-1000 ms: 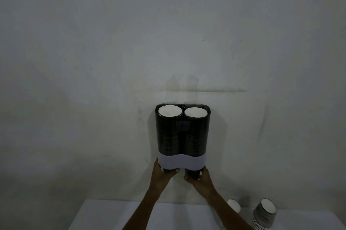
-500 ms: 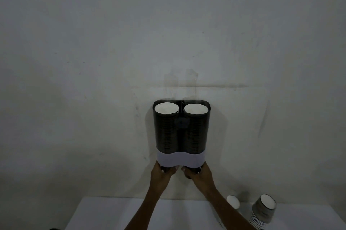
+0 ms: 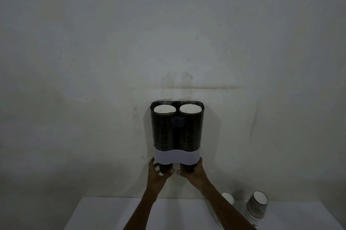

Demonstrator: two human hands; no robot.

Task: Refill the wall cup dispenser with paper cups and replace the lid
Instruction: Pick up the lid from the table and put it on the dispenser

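Both hands cup the bottom of the wall dispenser (image 3: 177,132).

The dispenser hangs on the wall (image 3: 93,61) above the table (image 3: 112,214), both tubes filled with cups and no lid on top. Under its left tube the left hand (image 3: 159,173) curls around the lowest cup; under its right tube the right hand (image 3: 194,172) does likewise. Right of the dispenser and lower, a cup stack (image 3: 256,206) lies on the table.

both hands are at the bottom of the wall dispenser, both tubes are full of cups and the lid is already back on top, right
Not quite: the lid is not on. The head view shows the dispenser open at the top, with the white insides of the top cups exposed. The rest holds: the left hand and right hand are at its bottom, and both tubes are full.
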